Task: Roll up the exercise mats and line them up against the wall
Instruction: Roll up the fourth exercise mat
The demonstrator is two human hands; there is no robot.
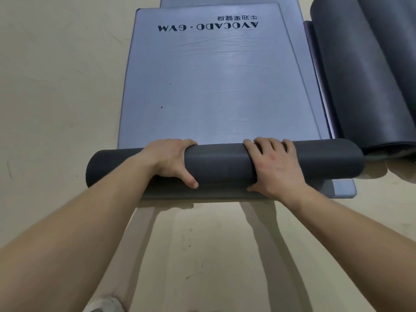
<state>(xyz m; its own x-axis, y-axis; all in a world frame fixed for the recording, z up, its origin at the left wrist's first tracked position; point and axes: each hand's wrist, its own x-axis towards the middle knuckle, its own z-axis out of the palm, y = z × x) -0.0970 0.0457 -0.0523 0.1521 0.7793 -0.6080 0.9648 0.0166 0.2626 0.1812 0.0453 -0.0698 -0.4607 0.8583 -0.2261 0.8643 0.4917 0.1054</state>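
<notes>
We find the blue mat's (213, 86) near end wound into a dark roll (225, 164). The left hand (170, 162) and right hand (275, 167) grip it, fingers curled over, thumbs nearside. A rolled mat (360, 75) lies along the blue mat's right edge.

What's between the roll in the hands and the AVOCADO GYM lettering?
Head view: only bare, flat mat, lightly creased, lies between the roll and the lettering. No object rests on it.
</notes>
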